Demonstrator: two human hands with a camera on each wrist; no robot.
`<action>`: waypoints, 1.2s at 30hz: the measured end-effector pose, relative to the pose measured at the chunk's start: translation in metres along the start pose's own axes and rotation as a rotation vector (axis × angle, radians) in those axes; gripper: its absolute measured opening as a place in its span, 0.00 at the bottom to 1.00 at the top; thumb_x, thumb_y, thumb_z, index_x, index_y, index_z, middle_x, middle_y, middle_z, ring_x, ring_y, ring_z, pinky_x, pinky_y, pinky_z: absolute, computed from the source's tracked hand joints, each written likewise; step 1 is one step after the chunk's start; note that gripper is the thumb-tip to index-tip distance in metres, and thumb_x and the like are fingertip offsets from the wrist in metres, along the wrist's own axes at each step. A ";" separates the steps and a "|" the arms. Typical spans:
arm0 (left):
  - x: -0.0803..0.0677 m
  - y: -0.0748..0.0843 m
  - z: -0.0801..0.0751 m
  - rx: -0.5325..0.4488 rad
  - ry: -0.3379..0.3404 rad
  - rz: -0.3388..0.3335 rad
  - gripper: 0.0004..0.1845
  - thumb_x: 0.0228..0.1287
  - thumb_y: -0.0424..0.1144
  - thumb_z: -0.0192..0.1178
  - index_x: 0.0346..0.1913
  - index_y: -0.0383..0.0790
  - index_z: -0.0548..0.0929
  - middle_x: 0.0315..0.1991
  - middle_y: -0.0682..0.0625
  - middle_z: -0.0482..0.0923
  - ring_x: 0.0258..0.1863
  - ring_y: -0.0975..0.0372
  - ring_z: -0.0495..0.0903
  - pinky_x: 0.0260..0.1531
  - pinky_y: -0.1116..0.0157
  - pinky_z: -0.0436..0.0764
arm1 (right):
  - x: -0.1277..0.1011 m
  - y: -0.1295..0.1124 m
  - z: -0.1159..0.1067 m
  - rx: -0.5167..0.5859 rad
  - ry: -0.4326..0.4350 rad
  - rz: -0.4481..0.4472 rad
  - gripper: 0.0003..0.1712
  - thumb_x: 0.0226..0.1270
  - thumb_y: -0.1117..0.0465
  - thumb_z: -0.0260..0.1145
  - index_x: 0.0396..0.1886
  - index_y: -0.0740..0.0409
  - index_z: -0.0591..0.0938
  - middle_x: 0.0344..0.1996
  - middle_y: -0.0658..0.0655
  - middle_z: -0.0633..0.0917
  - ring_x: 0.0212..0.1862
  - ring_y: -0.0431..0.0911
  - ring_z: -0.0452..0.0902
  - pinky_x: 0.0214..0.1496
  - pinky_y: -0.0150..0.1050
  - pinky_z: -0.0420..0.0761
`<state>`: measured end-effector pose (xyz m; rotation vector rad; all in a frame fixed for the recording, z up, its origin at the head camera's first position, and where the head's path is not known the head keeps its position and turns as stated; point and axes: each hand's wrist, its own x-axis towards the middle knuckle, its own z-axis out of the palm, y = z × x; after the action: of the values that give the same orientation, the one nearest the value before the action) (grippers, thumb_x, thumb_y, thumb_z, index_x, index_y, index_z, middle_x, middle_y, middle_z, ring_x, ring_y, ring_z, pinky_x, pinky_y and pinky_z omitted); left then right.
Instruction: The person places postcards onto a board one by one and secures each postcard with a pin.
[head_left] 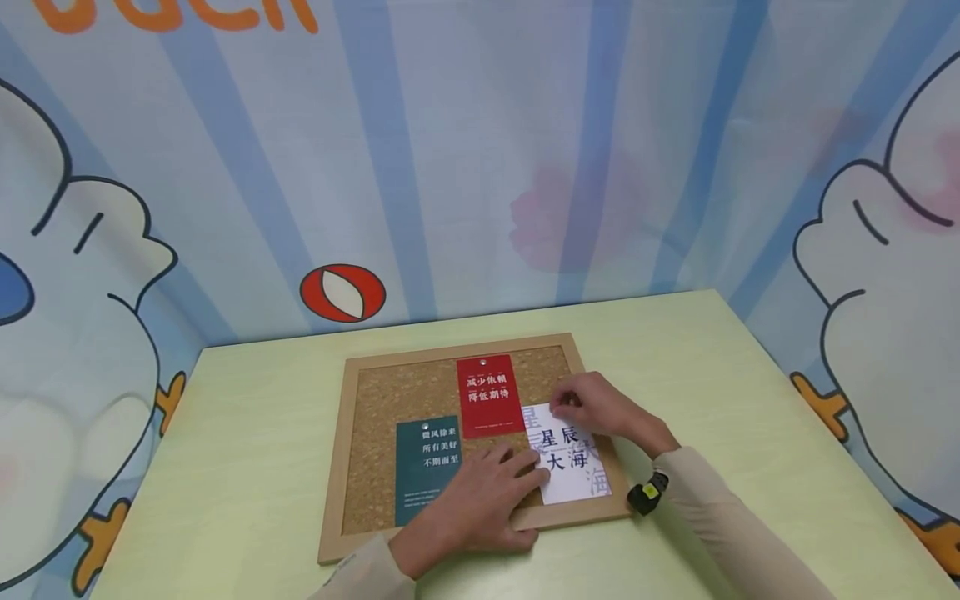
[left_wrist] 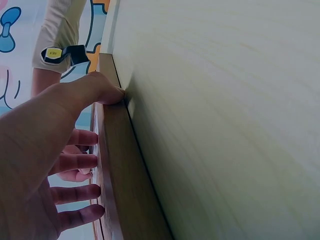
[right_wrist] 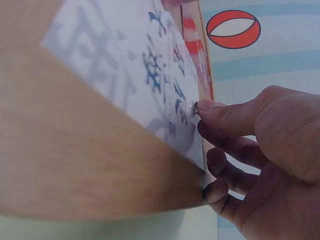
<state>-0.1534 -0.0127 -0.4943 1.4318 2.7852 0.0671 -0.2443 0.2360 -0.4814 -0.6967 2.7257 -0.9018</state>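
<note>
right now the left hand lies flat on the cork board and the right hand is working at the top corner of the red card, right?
Not quite. The right hand is at the top corner of the white card, not the red card, which sits untouched beside it. The head view shows this. The left hand does lie flat on the cork board.

You see a pale green surface point(head_left: 720, 400), a speckled brown corkboard point(head_left: 390, 400) in a light wood frame, a red card point(head_left: 489, 396), a teal card point(head_left: 427, 467), both white-lettered, and a white card point(head_left: 573, 462) with dark blue characters.
</note>
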 end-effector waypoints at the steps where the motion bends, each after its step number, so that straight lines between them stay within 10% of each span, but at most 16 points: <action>1: 0.000 0.000 0.000 0.002 -0.002 -0.002 0.35 0.63 0.68 0.63 0.70 0.59 0.76 0.71 0.56 0.71 0.66 0.57 0.70 0.66 0.53 0.74 | 0.002 0.001 -0.001 0.007 -0.011 0.000 0.03 0.72 0.67 0.69 0.40 0.56 0.89 0.32 0.47 0.84 0.36 0.43 0.77 0.43 0.38 0.81; 16: -0.002 -0.001 0.002 0.018 0.013 -0.004 0.36 0.62 0.68 0.63 0.70 0.58 0.76 0.71 0.55 0.71 0.66 0.56 0.70 0.66 0.53 0.74 | 0.030 -0.005 -0.019 0.078 -0.215 0.203 0.05 0.73 0.62 0.68 0.35 0.56 0.87 0.30 0.52 0.82 0.35 0.45 0.75 0.40 0.37 0.73; 36: -0.002 0.000 0.003 0.028 0.026 -0.008 0.35 0.62 0.68 0.62 0.70 0.59 0.77 0.70 0.56 0.72 0.66 0.56 0.70 0.66 0.53 0.74 | 0.040 -0.026 -0.021 -0.033 -0.251 0.375 0.06 0.71 0.61 0.71 0.32 0.54 0.83 0.32 0.54 0.82 0.34 0.47 0.77 0.36 0.35 0.75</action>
<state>-0.1524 -0.0144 -0.4976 1.4361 2.8240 0.0472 -0.2759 0.2092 -0.4504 -0.2637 2.5278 -0.6358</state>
